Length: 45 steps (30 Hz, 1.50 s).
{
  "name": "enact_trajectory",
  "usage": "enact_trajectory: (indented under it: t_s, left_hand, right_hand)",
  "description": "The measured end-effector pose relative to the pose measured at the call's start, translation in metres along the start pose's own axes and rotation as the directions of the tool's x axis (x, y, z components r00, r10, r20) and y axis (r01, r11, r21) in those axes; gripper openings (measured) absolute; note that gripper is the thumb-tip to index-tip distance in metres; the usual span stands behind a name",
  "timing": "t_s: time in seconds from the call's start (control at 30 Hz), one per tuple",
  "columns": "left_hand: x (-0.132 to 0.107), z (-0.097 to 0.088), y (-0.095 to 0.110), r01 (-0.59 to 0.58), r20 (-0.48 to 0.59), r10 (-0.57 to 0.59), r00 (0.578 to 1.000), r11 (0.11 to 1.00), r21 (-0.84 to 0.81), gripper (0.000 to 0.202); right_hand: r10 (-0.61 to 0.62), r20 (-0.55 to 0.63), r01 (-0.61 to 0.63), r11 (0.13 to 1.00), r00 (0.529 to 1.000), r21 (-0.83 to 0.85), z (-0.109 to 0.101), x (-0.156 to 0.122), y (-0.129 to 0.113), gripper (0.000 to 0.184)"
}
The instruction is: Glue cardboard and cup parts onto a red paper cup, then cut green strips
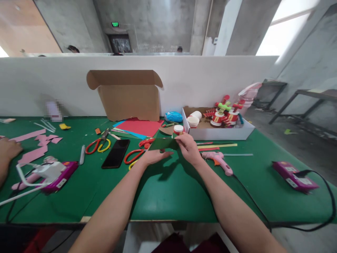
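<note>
Above the table's middle, a piece of dark green paper (163,144) is held up between my two hands. My right hand (188,147) pinches its right edge, with thumb and fingers closed. My left hand (156,157) grips the lower left side; some of its fingers are hidden behind the paper. Just beyond the paper stands a small red-and-white paper cup (178,130). Red-handled scissors (133,156) lie left of my left hand. To the right of my right hand rests a pink glue gun (218,160) with a clear glue stick in it.
A white box (221,134) holds cups and paper-decorated figures. Red paper sheets (142,127) lie before an open cardboard box (130,102). A black phone (116,154), pliers (98,141) and purple power strips (295,176) are around. Another person's hand (10,149) is at far left near pink scraps.
</note>
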State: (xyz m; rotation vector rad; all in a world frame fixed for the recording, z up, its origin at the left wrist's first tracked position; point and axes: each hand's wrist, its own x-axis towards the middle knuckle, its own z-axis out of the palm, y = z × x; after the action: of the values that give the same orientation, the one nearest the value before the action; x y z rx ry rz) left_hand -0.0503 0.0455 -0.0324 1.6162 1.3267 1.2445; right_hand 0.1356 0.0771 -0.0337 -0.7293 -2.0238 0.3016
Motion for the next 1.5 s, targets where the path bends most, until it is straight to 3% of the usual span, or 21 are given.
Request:
enact_trajectory:
  t_s: [0.17,0.3,0.47,0.6,0.87,0.97,1.23,1.5]
  left_hand:
    - [0.001,-0.010,-0.003,0.019,-0.133,-0.045,0.990,0.981,-0.194,0.026]
    - [0.005,-0.009,-0.004,0.002,-0.131,-0.030,0.991,0.977,-0.213,0.025]
    - [0.005,0.005,-0.004,0.029,0.045,-0.021,0.999,0.982,-0.188,0.028]
    - [0.003,0.008,-0.004,0.059,0.163,-0.027,0.986,0.979,-0.194,0.031]
    - [0.003,-0.006,-0.001,0.108,0.100,-0.080,0.992,0.943,-0.314,0.040]
    - [0.003,-0.006,0.000,0.137,0.128,-0.105,0.986,0.954,-0.267,0.041]
    - [0.006,-0.013,-0.002,0.059,0.201,-0.025,0.979,0.985,-0.163,0.035]
    - [0.004,-0.010,0.001,-0.002,0.049,0.008,0.999,0.993,-0.122,0.033]
  right_hand:
    - [-0.028,0.065,0.049,0.940,0.998,-0.338,-0.015,0.003,0.003,0.025]
    - [0.014,0.060,0.011,0.917,0.998,-0.399,-0.017,0.004,-0.002,0.022]
    - [0.020,0.094,0.006,0.962,0.995,-0.272,-0.002,0.000,-0.012,0.018]
    - [0.106,0.147,-0.081,0.983,0.984,-0.165,0.011,-0.004,-0.013,0.022]
    - [0.289,0.017,-0.289,0.957,0.957,0.006,0.009,-0.004,-0.014,0.028]
    - [0.294,0.011,-0.295,0.955,0.956,0.044,0.008,-0.004,-0.016,0.029]
    - [0.318,-0.006,-0.316,0.944,0.948,0.094,0.008,-0.003,-0.014,0.029]
    - [0.340,0.067,-0.346,0.930,0.938,0.123,0.008,-0.004,-0.015,0.026]
